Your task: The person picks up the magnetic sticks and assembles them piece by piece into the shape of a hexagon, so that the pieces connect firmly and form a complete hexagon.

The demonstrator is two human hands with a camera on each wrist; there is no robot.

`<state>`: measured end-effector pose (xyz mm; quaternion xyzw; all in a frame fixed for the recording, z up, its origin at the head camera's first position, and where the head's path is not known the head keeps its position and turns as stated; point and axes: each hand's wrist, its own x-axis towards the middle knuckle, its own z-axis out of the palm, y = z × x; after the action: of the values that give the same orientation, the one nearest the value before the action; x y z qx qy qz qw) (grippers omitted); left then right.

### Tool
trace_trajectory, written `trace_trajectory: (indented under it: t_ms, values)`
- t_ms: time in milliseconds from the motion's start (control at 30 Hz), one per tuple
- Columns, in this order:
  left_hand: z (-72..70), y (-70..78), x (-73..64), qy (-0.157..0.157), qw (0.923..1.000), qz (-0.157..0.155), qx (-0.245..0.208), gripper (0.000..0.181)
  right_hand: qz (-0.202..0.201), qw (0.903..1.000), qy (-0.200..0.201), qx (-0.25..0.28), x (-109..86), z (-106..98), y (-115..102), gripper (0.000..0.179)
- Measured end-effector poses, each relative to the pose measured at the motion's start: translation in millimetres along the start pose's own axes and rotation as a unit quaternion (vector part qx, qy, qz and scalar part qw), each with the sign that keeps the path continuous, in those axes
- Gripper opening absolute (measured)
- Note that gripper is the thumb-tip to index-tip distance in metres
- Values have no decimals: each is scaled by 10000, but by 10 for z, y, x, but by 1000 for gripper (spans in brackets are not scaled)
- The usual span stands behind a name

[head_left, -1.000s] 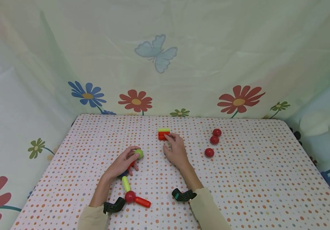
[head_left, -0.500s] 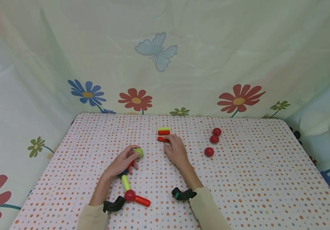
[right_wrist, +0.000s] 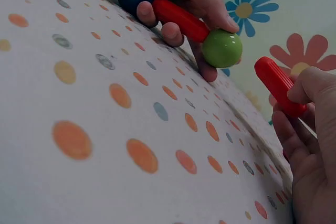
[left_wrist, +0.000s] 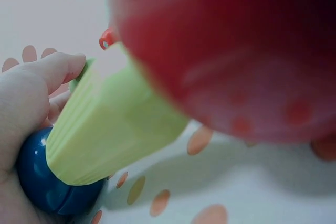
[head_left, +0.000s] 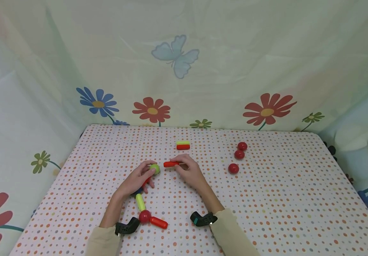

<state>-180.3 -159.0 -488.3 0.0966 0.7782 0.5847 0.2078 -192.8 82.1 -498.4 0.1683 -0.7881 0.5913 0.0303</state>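
My left hand (head_left: 134,181) holds one end of a jointed chain of toy balls and rods, thumb against its green ball (right_wrist: 222,48). A red rod (right_wrist: 181,19) links that ball to a blue ball (left_wrist: 37,166), which sits under the palm. From there a yellow-green rod (head_left: 140,202) runs to a red ball (head_left: 145,216) with another red rod (head_left: 159,223) angled off it. My right hand (head_left: 190,172) pinches a loose red rod (right_wrist: 278,85) between thumb and fingers; its free end points at the green ball, a small gap apart.
One yellow-green rod (head_left: 183,143) and one red rod (head_left: 183,147) lie side by side towards the back of the dotted table (head_left: 283,199). To the right are three red balls (head_left: 233,168). A floral curtain (head_left: 219,71) hangs behind and at both sides.
My right hand has drawn one red rod away from the group at the back and brought it left and nearer, to beside the green ball. The left hand stays in place.
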Motion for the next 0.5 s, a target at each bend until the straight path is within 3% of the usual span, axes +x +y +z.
trace_trajectory:
  t_ms: [267, 500]
  values:
    - [-1, -4, 0, 34, 10000, -12, 33, 48, 282, 9991, -249, 197, -8, 10, -19, 22]
    - [-2, -7, -9, 4, 10000, -68, 56, 48, 244, 9984, -495, 73, -17, 15, -13, 22]
